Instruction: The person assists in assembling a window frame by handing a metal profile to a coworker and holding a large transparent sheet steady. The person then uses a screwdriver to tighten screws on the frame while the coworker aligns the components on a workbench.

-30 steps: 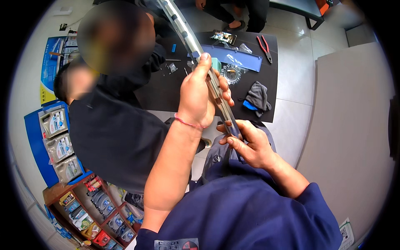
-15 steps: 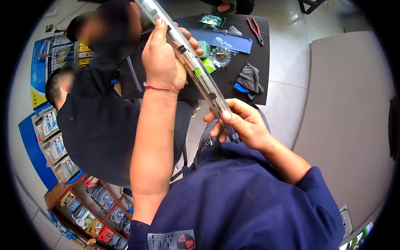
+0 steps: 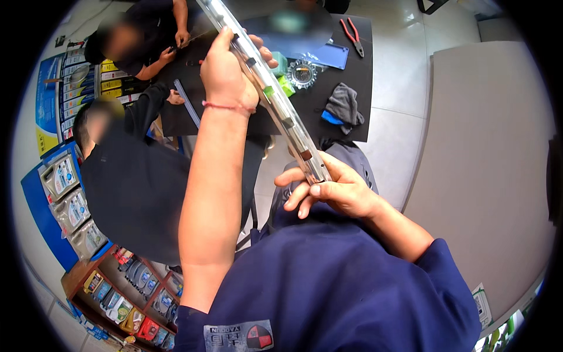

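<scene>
A long, shiny trim strip [image 3: 287, 117] with small black, green and brown clips along it runs slantwise in front of me, from the top edge down toward my waist. My left hand [image 3: 231, 73] is wrapped round its upper part, thumb lying along the top side. Lower down, my right hand [image 3: 337, 188] pinches the strip's near end, the thumb on top and some fingers extended beneath. The strip's far end leaves the picture at the top.
Beyond the strip is a dark table [image 3: 346, 82] with red-handled pliers [image 3: 352, 38], a glass ashtray [image 3: 302, 74], a grey cloth [image 3: 345, 105] and a blue tray [image 3: 331, 56]. Another strip [image 3: 186, 102] lies left. A person in black [image 3: 135, 188] sits close by; another person's hands [image 3: 176, 47] are farther off.
My right hand has slid down to the strip's near end, which shows more fully. At the upper left, a person has leaned back, uncovering their hands and the other strip on the table.
</scene>
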### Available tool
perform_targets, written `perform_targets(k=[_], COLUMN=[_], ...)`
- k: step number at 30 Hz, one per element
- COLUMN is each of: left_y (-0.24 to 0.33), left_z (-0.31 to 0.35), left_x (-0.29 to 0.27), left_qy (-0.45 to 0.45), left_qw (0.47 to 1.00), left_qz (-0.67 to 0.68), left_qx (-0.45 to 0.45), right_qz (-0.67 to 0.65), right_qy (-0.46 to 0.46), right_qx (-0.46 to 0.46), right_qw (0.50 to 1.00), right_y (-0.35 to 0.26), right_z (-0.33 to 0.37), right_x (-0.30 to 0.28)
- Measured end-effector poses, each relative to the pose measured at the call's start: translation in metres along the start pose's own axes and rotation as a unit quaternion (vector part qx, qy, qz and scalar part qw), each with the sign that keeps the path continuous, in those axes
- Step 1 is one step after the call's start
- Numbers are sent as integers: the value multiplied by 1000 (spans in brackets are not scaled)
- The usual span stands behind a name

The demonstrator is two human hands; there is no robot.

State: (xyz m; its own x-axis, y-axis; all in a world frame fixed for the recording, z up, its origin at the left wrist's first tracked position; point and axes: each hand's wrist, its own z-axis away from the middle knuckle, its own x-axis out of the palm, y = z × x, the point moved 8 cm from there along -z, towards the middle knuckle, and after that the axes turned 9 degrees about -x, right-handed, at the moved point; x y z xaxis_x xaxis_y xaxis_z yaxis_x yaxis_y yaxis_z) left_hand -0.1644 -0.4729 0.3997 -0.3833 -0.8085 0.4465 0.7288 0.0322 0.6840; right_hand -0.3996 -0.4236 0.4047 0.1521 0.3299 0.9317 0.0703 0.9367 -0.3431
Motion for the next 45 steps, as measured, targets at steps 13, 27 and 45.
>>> perform_targets(k=[13,27,45], left_y=[-11,25,-1], left_z=[-21,-18,-56], left_x=[-9,-3,5], left_qy=[-44,-226,-178], left_qw=[999,959,982], left_qz=[29,172,59], left_qx=[3,11,36], right_qz=[277,506,292], right_qy=[117,139,174], right_qx=[106,92,93], right_qw=[948,846,936], right_y=[46,52,55], right_z=[13,20,55], right_x=[-109,-155,-187])
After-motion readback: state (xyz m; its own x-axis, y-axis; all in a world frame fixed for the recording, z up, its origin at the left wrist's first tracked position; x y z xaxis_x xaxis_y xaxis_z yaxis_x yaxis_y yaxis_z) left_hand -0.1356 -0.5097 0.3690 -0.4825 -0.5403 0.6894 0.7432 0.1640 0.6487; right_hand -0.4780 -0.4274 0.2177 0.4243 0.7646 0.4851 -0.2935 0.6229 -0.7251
